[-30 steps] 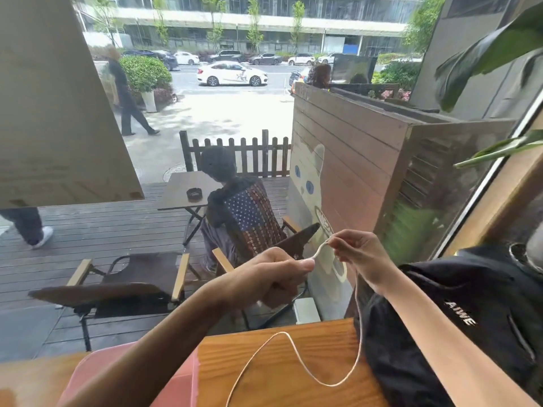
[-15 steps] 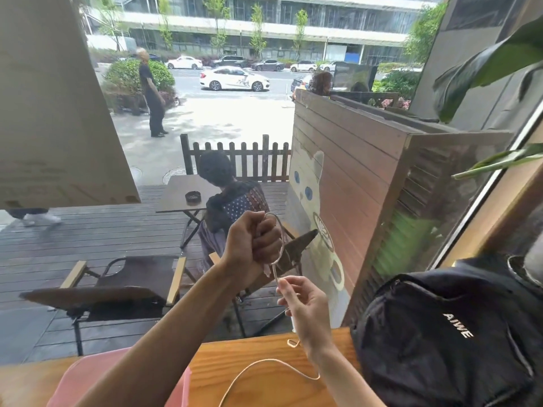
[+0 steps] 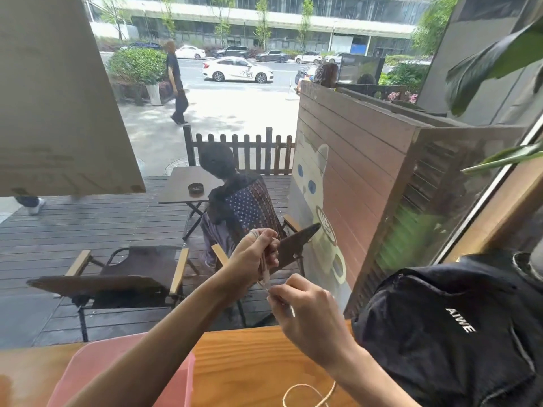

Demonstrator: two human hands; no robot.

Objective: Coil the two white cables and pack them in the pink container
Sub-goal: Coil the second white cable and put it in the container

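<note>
Cable 1 mid-coil, nothing packed yet.
Left hand fingers closed around loops of the cable; right hand pinches the strand just below, feeding it. Loose tail lies on the tabletop. Pink container sits near left; contents hidden. Cable 2 not visible.

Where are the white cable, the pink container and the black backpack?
white cable (image 3: 305,390): head view, loose loop on the tabletop.
pink container (image 3: 88,365): head view, its flat top.
black backpack (image 3: 440,333): head view, front fabric.
</note>
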